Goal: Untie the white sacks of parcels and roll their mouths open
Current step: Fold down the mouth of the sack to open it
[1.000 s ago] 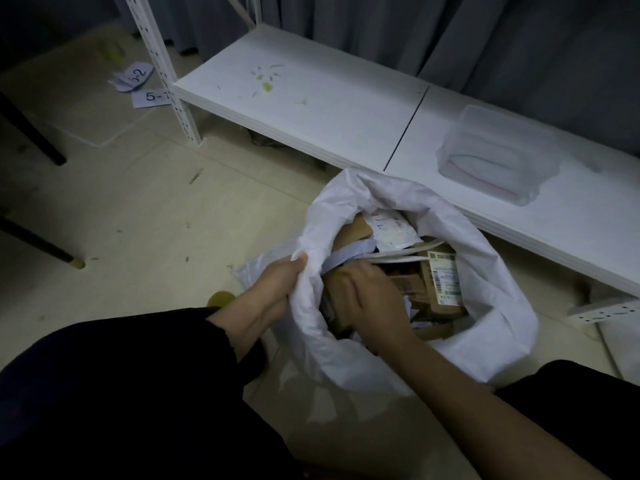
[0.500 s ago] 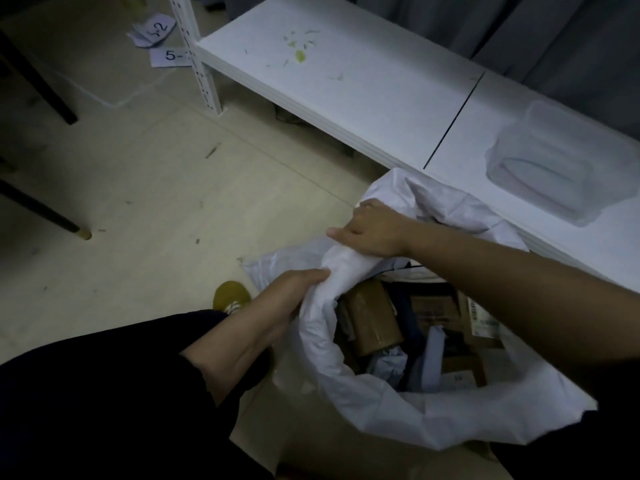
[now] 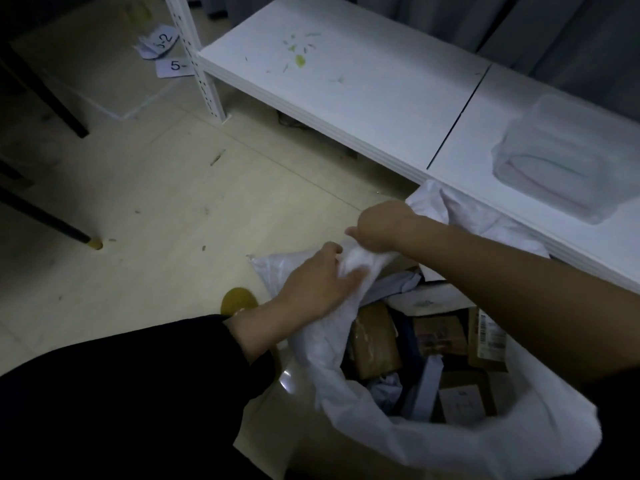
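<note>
Sack: the white sack [image 3: 450,441] stands on the floor at near right, just in front of the low white shelf [image 3: 363,98]. Its mouth is untied and gaping.
Rim: the near and right edges look turned outward in a soft fold. The far-left edge is bunched and upstanding.
Contents: parcels [image 3: 436,344], brown cartons and grey mailers, show inside.
Left hand: the left hand [image 3: 318,282] has its fingers curled round the bunched rim.
Right hand: the right hand [image 3: 384,225] reaches across the mouth and clutches the same bunch just beyond. Its fingertips are hidden.
Progress: untying appears finished here and rolling is partly done. The far-left rim probably remains, and no other sack is visible.
Surroundings: a clear plastic box [image 3: 568,157] sits on the shelf at far right. Numbered paper slips [image 3: 166,53] lie far left.
</note>
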